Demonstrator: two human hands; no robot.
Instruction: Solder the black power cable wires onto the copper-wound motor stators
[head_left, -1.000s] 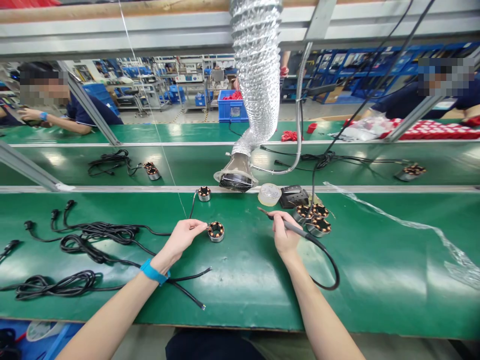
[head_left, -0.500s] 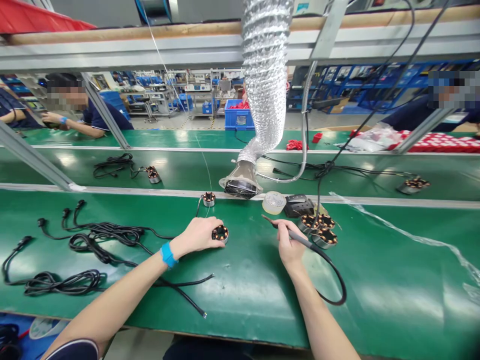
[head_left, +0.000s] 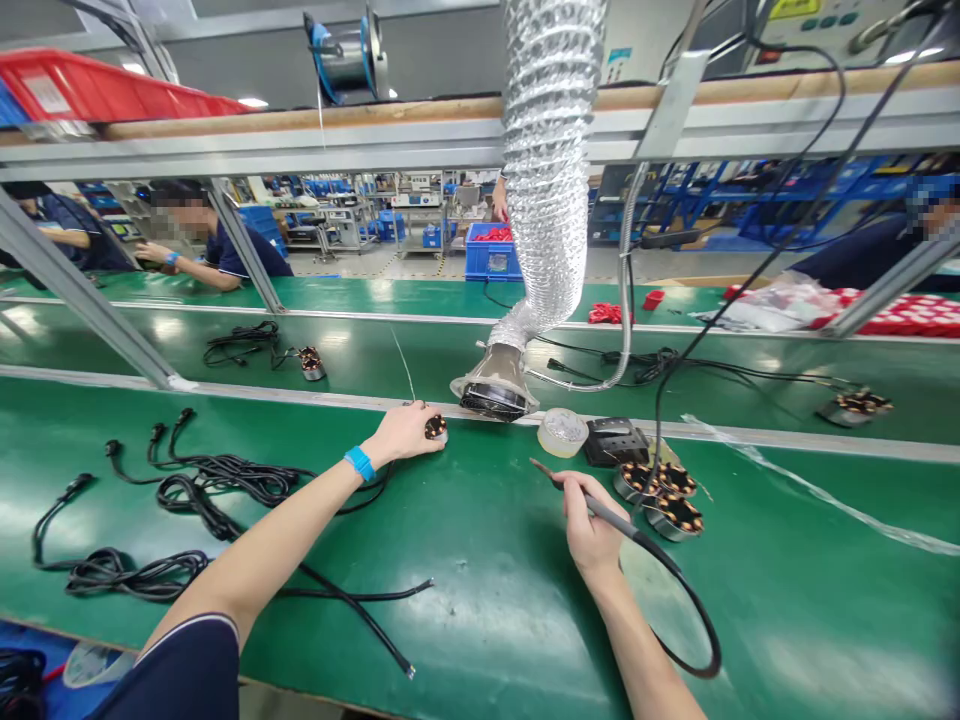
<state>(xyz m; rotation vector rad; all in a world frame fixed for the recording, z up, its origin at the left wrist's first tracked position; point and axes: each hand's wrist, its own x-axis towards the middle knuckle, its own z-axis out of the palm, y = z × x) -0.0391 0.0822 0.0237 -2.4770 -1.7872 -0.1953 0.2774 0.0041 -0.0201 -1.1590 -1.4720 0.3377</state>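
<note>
My left hand (head_left: 409, 432), with a blue band at its wrist, is closed round a small round motor part (head_left: 436, 429) with copper coils, near the front rail. In my right hand (head_left: 592, 525) is a soldering iron (head_left: 555, 478), held like a pen, its tip pointing up and left over the green mat. Its cable loops down to the right. Several coil parts (head_left: 676, 516) stand together to the right of my right hand, beside a black holder (head_left: 616, 441) and a round translucent container (head_left: 563, 432).
A silver duct (head_left: 551, 180) with a nozzle (head_left: 495, 385) hangs over the rail. Coiled black cables (head_left: 247, 480) lie at the left. Beyond the rail are another coil part (head_left: 311, 363) and cables. Co-workers sit across the bench.
My left hand has moved forward to the rail, at a coil part there; the part it was touching before is no longer seen at its earlier place. My right hand still holds the iron. The view has shifted.
</note>
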